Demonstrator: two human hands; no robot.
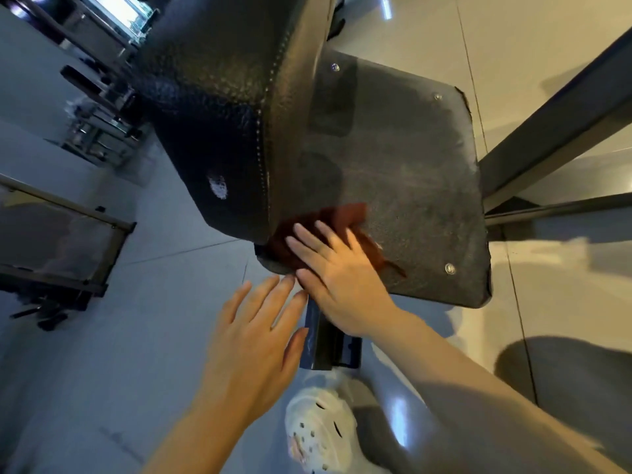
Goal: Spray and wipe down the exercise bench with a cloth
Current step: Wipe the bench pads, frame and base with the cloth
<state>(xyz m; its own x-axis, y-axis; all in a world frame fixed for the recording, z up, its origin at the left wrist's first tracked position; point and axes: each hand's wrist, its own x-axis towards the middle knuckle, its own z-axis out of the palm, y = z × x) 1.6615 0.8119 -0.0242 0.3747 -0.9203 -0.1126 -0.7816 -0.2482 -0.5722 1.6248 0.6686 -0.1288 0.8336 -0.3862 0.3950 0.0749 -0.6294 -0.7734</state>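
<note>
While the cloth (328, 230) is lying bunched at the near-left corner of the bench seat (403, 186), right where the seat is meeting the padded backrest (219, 107), I am pressing it down with my right hand (337, 278). That hand is lying flat, fingers straight and spread over the reddish fabric, gripping nothing, only pushing. My left hand (253, 340) is hovering just beside it, off the edge of the seat and over the floor (119, 354); its fingers are relaxed and open, holding nothing, their tips nearly touching the right hand's edge. I am seeing no spray bottle anywhere.

From my hands, most of the seat is stretching away forward and to the right, toward the far corner with its small metal studs (449, 268). Its surface there is looking dull and streaked, so I am judging the wiping as partly done at best. The right hand is plainly the nearer one and already on the cloth, so I am expecting the coming stroke to sweep rightward and away across the seat. The bench frame (328, 340) is standing below my wrists, beside a white perforated shoe (321, 436).
</note>
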